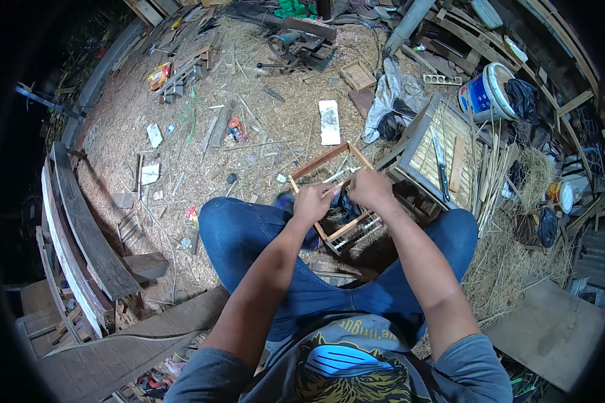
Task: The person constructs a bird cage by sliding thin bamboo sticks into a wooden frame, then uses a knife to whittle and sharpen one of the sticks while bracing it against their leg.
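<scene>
A small open wooden frame point(326, 153) with slats rests between my knees. Over its middle, my left hand point(314, 200) pinches a thin wooden piece point(337, 186). My right hand point(370, 189) is curled on the same piece just to the right, close to the frame's side. My fingers hide part of the piece, so its exact join to the frame cannot be seen. Beside the right knee stands a box topped with split bamboo strips point(430, 158), with a long blade with a black handle point(442, 176) and a flat wood strip point(458, 163) lying on it.
Wood shavings and scraps cover the ground, with a white slab point(329, 121) ahead. Curved planks point(91, 221) lie at the left. A machine point(299, 47) stands at the back. A white-and-blue bucket point(477, 94), grey sacking point(390, 94) and straw point(538, 174) are at the right.
</scene>
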A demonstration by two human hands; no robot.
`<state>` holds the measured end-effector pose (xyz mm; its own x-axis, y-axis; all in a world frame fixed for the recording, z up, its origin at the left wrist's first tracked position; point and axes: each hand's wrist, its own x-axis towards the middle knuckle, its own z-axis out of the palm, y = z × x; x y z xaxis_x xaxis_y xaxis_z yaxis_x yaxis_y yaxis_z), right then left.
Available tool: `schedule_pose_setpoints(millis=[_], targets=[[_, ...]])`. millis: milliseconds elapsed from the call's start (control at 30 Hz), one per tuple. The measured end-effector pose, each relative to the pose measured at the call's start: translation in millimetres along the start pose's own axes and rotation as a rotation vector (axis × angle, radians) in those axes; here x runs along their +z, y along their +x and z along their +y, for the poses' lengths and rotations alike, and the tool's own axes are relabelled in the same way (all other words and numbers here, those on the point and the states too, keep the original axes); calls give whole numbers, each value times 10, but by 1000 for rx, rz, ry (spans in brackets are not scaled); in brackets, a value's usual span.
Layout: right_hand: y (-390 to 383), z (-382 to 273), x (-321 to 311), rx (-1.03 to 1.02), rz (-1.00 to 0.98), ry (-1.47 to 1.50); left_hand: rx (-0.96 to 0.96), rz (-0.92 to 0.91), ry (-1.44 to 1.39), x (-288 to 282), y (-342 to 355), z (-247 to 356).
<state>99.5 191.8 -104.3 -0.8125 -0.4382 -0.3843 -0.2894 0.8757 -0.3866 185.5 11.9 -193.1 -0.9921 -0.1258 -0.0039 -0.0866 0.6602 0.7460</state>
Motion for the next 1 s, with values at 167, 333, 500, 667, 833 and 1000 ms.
schedule_pose_setpoints(millis=[167,333,500,667,833,1000], targets=[[285,-133,44,38,102,-3,33,47,3,137,-28,-95],[566,-223,299,7,91,-183,-33,36,78,181,-59,-33],[642,-292,368,18,83,-250,-27,44,78,140,-50,-30],[690,-227,396,-17,89,-242,45,82,12,156,-46,-10],[662,-285,384,-17,106,-218,37,64,36,201,-61,-102],[681,-248,421,14,133,-124,55,66,39,208,-64,-81]])
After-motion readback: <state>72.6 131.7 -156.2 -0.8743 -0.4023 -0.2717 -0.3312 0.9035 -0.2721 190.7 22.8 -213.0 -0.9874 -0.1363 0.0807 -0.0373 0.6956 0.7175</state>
